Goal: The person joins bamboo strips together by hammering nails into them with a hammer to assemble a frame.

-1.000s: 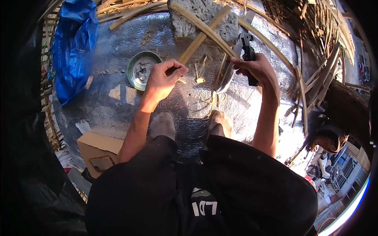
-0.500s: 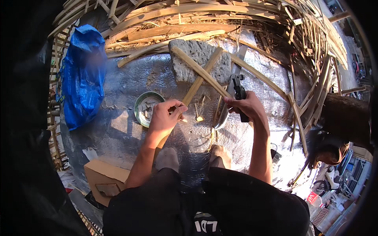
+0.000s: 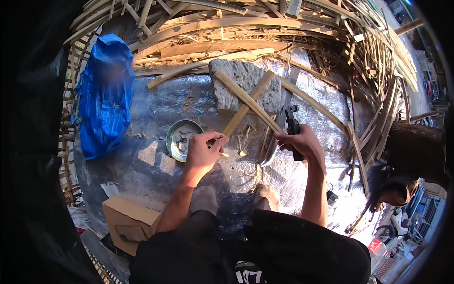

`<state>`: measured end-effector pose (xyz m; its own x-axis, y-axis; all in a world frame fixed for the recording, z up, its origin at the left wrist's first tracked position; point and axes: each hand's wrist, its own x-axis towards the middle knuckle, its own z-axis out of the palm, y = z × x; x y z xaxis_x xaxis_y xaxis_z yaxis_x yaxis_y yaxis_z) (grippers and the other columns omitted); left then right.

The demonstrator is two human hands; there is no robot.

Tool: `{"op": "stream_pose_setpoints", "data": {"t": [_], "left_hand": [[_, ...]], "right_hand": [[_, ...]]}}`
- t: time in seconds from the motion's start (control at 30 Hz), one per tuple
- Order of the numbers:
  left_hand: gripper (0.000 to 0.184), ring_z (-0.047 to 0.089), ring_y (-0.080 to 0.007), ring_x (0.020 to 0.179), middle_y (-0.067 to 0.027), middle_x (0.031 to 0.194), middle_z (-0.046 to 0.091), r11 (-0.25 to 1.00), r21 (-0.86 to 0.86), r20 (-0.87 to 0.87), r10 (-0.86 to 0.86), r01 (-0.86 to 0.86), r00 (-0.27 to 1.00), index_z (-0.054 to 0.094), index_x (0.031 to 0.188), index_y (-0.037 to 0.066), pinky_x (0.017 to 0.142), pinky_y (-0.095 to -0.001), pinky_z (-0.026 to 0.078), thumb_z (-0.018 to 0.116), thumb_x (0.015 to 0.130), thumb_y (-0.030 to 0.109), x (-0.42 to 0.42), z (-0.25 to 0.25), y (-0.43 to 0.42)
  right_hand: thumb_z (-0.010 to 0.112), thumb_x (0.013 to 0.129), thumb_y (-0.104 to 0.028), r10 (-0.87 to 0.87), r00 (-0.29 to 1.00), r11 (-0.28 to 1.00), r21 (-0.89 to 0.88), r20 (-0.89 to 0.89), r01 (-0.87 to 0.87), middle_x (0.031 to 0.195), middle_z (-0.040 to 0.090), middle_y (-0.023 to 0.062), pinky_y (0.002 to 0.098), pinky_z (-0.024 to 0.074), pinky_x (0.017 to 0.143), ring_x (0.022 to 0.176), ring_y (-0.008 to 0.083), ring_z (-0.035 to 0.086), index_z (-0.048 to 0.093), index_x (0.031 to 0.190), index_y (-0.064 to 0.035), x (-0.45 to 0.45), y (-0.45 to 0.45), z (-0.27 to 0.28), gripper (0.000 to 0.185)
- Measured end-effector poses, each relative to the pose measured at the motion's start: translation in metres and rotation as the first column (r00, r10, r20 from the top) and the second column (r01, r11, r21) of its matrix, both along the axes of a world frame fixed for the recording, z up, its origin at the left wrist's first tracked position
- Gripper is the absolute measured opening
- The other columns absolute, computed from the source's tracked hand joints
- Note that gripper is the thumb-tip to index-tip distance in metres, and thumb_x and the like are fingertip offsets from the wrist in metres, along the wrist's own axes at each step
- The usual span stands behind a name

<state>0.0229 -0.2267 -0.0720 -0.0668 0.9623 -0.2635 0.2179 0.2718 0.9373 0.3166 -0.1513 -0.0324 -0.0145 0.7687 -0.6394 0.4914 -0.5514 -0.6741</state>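
Two pale bamboo strips cross over a grey stone block (image 3: 222, 97). My left hand (image 3: 204, 152) is closed around the lower end of one bamboo strip (image 3: 236, 119), which slopes up to the right. The other bamboo strip (image 3: 231, 85) lies across it and runs down to my right hand (image 3: 302, 142). That hand is wrapped round a black-handled hand tool (image 3: 292, 124), whose exact kind I cannot make out. Its thumb is at the end of this second strip. Below the tool, a long metal blade (image 3: 271, 152) lies on the foil sheet.
A green-rimmed bowl (image 3: 171, 138) with small pieces stands beside my left hand. A blue plastic sack (image 3: 106, 109) is at the left, a cardboard box (image 3: 130, 220) at the lower left. Piled bamboo strips (image 3: 246, 26) fill the back. My feet rest on the foil sheet (image 3: 156, 113).
The whole view has shifted slightly, so things appear a little lower and to the right. Both hands keep their grips, and the crossed strips lie about as before on the stone.
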Motion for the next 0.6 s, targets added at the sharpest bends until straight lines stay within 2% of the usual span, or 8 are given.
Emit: {"op": "stream_pose_setpoints", "data": {"t": [0.13, 0.2, 0.27, 0.33, 0.4, 0.47, 0.6], "left_hand": [[0.015, 0.068, -0.0122, 0.068, -0.0069, 0.077, 0.072, 1.0, 0.011, -0.005, -0.025, 0.025, 1.0, 0.076, 0.095, -0.004, 0.061, -0.0276, 0.054, 0.076, 0.092, 0.011, -0.003, 0.003, 0.001], [0.013, 0.07, -0.0169, 0.079, -0.0068, 0.086, 0.073, 0.955, 0.278, -0.318, -0.006, 0.1, 0.948, 0.078, 0.095, 0.0, 0.069, -0.031, 0.055, 0.079, 0.089, 0.012, -0.007, 0.003, 0.003], [0.012, 0.07, -0.0191, 0.083, -0.0063, 0.089, 0.073, 0.941, 0.325, -0.331, 0.014, 0.1, 0.944, 0.079, 0.095, 0.003, 0.072, -0.0321, 0.055, 0.079, 0.088, 0.012, -0.005, 0.022, 0.015], [0.011, 0.07, -0.0213, 0.087, -0.0058, 0.092, 0.073, 0.925, 0.366, -0.344, 0.036, 0.099, 0.938, 0.08, 0.095, 0.005, 0.076, -0.0331, 0.054, 0.08, 0.087, 0.012, -0.003, 0.03, 0.036], [0.012, 0.069, -0.0232, 0.086, -0.0061, 0.09, 0.073, 0.807, 0.546, -0.375, -0.001, 0.223, 0.927, 0.081, 0.095, 0.006, 0.079, -0.0342, 0.053, 0.081, 0.085, 0.011, 0.002, 0.027, 0.067], [0.011, 0.069, -0.0239, 0.088, -0.0071, 0.091, 0.074, 0.729, 0.648, -0.321, -0.004, 0.223, 0.947, 0.08, 0.095, 0.006, 0.081, -0.0348, 0.053, 0.081, 0.084, 0.01, 0.007, 0.015, 0.099], [0.011, 0.067, -0.0247, 0.089, -0.007, 0.091, 0.075, 0.718, 0.652, -0.261, -0.09, 0.244, 0.961, 0.081, 0.091, 0.008, 0.082, -0.0369, 0.054, 0.083, 0.081, 0.013, 0.012, -0.003, 0.129]], "right_hand": [[0.095, 0.072, -0.034, 0.003, 1.0, 1.0, -0.01, -0.03, -0.004, 0.078, 0.075, 0.0137, 0.0294, 0.0585, 0.063, 0.067, 0.019, 0.074, 0.071, 0.088, 0.0055, 0.004, 0.002, -0.007, 0.049], [0.095, 0.072, -0.034, -0.001, 0.999, 1.0, -0.005, -0.042, 0.001, 0.077, 0.075, 0.0136, 0.0293, 0.0584, 0.063, 0.067, 0.0188, 0.074, 0.071, 0.088, 0.0056, 0.005, 0.002, -0.008, 0.049], [0.095, 0.072, -0.034, -0.001, 0.998, 1.0, -0.006, -0.06, 0.001, 0.077, 0.074, 0.0136, 0.0292, 0.0583, 0.063, 0.067, 0.0187, 0.074, 0.071, 0.088, 0.0057, 0.003, 0.001, -0.008, 0.049], [0.095, 0.072, -0.035, 0.01, 1.0, 1.0, -0.009, -0.001, -0.01, 0.076, 0.074, 0.0133, 0.029, 0.0582, 0.063, 0.067, 0.0182, 0.074, 0.072, 0.087, 0.0056, 0.001, 0.0, -0.001, 0.049], [0.095, 0.073, -0.034, -0.003, 1.0, 1.0, -0.003, -0.017, 0.003, 0.074, 0.074, 0.0126, 0.0283, 0.0577, 0.062, 0.065, 0.0173, 0.073, 0.073, 0.083, 0.0043, 0.001, 0.0, -0.004, 0.046], [0.092, 0.077, -0.03, 0.034, 0.998, 0.999, -0.009, -0.045, -0.034, 0.076, 0.074, 0.0128, 0.0318, 0.0589, 0.065, 0.067, 0.0201, 0.074, 0.073, 0.09, 0.0066, 0.004, 0.001, -0.006, 0.044], [0.092, 0.077, -0.031, 0.039, 0.999, 0.999, -0.011, 0.011, -0.039, 0.075, 0.074, 0.0132, 0.0325, 0.0586, 0.064, 0.066, 0.0202, 0.073, 0.073, 0.089, 0.0073, 0.002, 0.002, -0.005, 0.044]]}}
